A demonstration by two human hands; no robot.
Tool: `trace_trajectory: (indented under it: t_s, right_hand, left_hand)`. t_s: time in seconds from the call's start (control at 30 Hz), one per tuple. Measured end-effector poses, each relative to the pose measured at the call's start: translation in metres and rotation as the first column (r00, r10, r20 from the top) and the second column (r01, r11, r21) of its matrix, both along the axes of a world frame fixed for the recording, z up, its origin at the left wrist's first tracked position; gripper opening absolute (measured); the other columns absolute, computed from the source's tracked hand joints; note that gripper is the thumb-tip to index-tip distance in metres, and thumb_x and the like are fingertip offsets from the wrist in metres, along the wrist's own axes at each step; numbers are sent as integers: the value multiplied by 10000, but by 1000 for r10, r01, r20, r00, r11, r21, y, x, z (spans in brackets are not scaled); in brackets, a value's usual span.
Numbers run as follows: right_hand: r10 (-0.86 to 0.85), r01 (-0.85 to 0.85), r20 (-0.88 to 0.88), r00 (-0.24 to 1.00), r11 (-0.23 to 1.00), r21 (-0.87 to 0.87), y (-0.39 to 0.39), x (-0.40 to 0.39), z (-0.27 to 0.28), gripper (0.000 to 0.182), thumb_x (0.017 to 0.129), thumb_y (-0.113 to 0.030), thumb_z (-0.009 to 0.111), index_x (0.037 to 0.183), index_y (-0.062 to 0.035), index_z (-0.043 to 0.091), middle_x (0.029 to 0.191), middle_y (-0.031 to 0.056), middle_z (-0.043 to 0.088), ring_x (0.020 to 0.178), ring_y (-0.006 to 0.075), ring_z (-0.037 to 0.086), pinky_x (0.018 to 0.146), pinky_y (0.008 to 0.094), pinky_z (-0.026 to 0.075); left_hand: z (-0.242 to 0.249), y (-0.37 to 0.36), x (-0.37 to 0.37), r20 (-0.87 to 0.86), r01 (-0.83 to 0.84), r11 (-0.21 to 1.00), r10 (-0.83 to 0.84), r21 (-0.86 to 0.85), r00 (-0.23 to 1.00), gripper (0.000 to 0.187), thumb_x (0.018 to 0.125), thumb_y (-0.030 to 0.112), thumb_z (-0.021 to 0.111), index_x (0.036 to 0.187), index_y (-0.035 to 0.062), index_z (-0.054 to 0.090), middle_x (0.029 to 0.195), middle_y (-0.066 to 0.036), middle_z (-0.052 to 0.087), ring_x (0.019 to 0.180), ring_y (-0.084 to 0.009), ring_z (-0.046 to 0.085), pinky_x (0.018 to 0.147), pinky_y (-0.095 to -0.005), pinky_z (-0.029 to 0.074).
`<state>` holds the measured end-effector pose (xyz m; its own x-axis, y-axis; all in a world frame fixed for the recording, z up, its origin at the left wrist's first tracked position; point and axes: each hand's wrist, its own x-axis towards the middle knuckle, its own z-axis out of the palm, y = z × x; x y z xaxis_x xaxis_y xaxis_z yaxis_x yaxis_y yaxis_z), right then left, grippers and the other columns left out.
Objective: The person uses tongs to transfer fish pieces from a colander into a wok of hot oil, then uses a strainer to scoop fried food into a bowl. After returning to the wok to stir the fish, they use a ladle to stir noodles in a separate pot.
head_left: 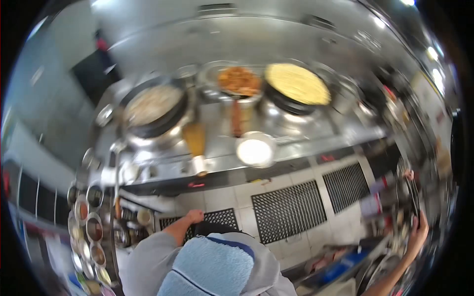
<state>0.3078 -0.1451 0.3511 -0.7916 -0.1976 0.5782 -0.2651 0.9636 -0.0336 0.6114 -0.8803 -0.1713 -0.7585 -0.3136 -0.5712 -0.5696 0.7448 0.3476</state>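
Observation:
My left hand hangs low in front of my body, above a dark floor mat and below the counter's front edge. Its fingers are curled together, and nothing distinct shows in them. Far out at the right, my right hand is raised, its fingers round the lower end of a thin dark item beside the crowded right side. Blur hides what that item is. A light blue towel lies over the front of my grey clothing.
On the steel counter stand a wok with pale food, a pan of brown pieces, a pan with a yellow layer, a brush and a white bowl. Several seasoning containers line the left.

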Motion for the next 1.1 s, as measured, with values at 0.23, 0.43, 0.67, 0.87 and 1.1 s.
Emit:
trace_trajectory:
  t_s: [0.23, 0.43, 0.67, 0.87, 1.1]
  right_hand:
    - [529, -528, -7, 849, 848, 51, -377, -41, 50, 337, 905, -100, 609, 1216, 29, 590, 1186, 199, 624, 1120, 322, 583, 992, 369, 407]
    - [844, -834, 13, 537, 528, 163, -685, -7, 59, 263, 806, -155, 688, 1023, -7, 667, 934, 174, 671, 866, 375, 629, 771, 417, 490]
    - [868, -883, 305, 391, 260, 390, -927, 17, -15, 295, 805, -264, 686, 1046, -93, 693, 927, 137, 688, 914, 324, 647, 803, 438, 506]
    - [875, -847, 366, 317, 88, 524, -1022, 18, -53, 237, 778, -291, 717, 891, -83, 710, 826, 127, 690, 842, 313, 666, 741, 426, 520]
    - [859, -708, 369, 354, -12, 706, -1040, -19, -89, 118, 709, -179, 707, 755, -71, 720, 764, 116, 693, 766, 290, 687, 688, 409, 534]
  left_hand:
    - [-45, -70, 171, 169, -71, 993, 54, 97, 984, 239, 823, 211, 537, 814, 72, 730, 792, -95, 711, 735, -231, 701, 683, -399, 564]
    - [-87, -92, 330, 169, -213, 917, 163, 337, 972, 154, 815, 152, 588, 760, 74, 708, 766, -85, 708, 690, -231, 693, 590, -390, 555]
    - [-90, -64, 400, 9, -326, 939, 327, 114, 945, 111, 836, 225, 618, 793, 130, 656, 814, -42, 678, 749, -204, 655, 620, -358, 521]
    - [-57, 10, 360, 250, -904, 147, 932, 402, 262, 96, 815, 208, 610, 777, 129, 648, 795, -59, 675, 752, -225, 652, 629, -364, 516]
    - [-48, 101, 322, 221, -926, 135, 950, 353, 222, 139, 802, 220, 582, 783, 103, 655, 793, -105, 668, 782, -284, 644, 671, -407, 517]
